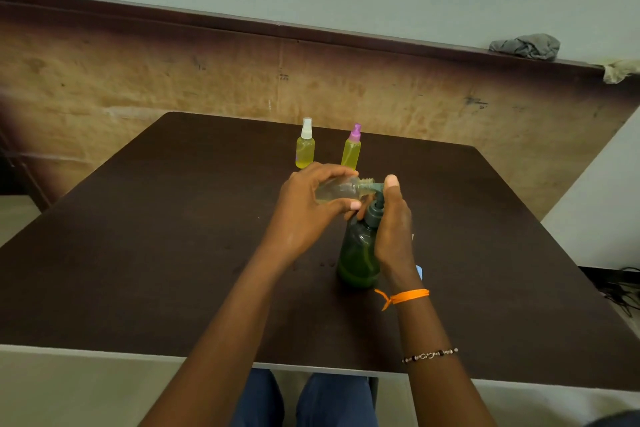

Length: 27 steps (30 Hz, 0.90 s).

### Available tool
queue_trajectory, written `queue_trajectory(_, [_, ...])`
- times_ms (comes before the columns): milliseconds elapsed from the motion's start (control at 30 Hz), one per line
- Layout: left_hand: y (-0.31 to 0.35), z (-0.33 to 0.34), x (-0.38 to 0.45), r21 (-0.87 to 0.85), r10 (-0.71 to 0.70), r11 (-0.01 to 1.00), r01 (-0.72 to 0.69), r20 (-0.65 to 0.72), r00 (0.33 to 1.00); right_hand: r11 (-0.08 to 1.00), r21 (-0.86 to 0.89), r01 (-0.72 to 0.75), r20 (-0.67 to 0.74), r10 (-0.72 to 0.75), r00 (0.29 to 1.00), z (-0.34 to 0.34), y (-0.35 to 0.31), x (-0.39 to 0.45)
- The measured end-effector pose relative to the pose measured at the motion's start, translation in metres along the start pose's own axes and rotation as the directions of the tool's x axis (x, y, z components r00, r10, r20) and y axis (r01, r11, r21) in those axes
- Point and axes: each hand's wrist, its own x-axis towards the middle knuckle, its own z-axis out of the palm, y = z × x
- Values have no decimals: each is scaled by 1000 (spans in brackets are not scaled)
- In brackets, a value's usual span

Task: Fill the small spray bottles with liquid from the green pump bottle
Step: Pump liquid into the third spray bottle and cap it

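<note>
The green pump bottle (356,253) stands upright on the dark table (173,253). My right hand (393,225) rests on its pump head, thumb raised above the nozzle. My left hand (308,208) holds a small clear spray bottle (341,189) on its side, cap off, its threaded neck against the pump's spout. A little pale liquid lies in it. Behind stand two capped small bottles full of yellow liquid: one with a white sprayer (305,146), one with a purple sprayer (352,147).
A wooden panel (173,80) rises behind the table. A grey cloth (526,46) lies on its ledge at the right. Cables (620,291) lie on the floor at the right. My knees in blue trousers (301,399) show under the near table edge.
</note>
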Motion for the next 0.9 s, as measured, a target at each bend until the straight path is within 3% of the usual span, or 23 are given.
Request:
queue_trajectory(333, [-4,0,1,28,13,1000,-14,12,1000,995,-81,66,-53,-70,996,0,4,5])
queue_trajectory(533, [2,-4,3,29,22,999,-22,7,1000,1000,-19,4,25,-3,1000,2,8,4])
queue_trajectory(767, [-1,-3,3,59,36,998,-36,9,999,996,-88,24,-51,-29,998,3,11,9])
queue_trajectory(900, [-2,-3,3,55,28,998,-28,3,1000,998,-51,29,-28,-31,999,3,10,8])
